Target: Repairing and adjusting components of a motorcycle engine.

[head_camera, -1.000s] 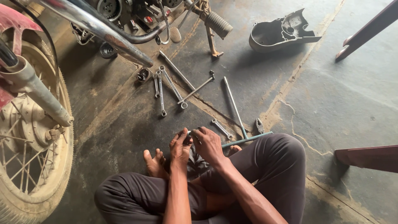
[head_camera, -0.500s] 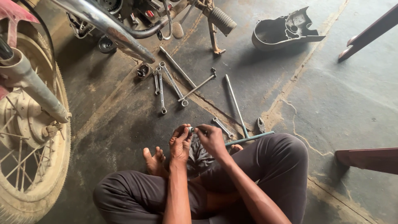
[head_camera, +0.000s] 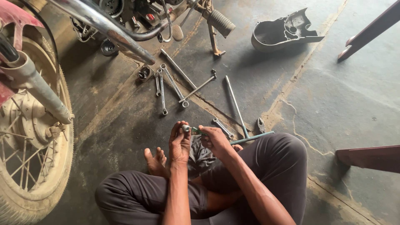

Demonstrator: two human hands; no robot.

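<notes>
1. No packages, labels or signs can be made out; the nearest to one is a grey plastic cover (head_camera: pixel 283 33), lying open side up at the far edge of the concrete floor (head_camera: pixel 354 96).
2. Spanners (head_camera: pixel 162 89) and a long rod (head_camera: pixel 235 104) lie scattered between a motorcycle wheel (head_camera: pixel 29 158) and the person's knees (nothing blocks the hands).
3. The left hand (head_camera: pixel 180 143) has its fingers closed on a small socket piece (head_camera: pixel 186 128).
4. The right hand (head_camera: pixel 214 139) grips a green T-handle tool (head_camera: pixel 250 138), whose tip meets the socket just above the lap.

Small metal part (head_camera: pixel 186 128) between fingertips
</notes>
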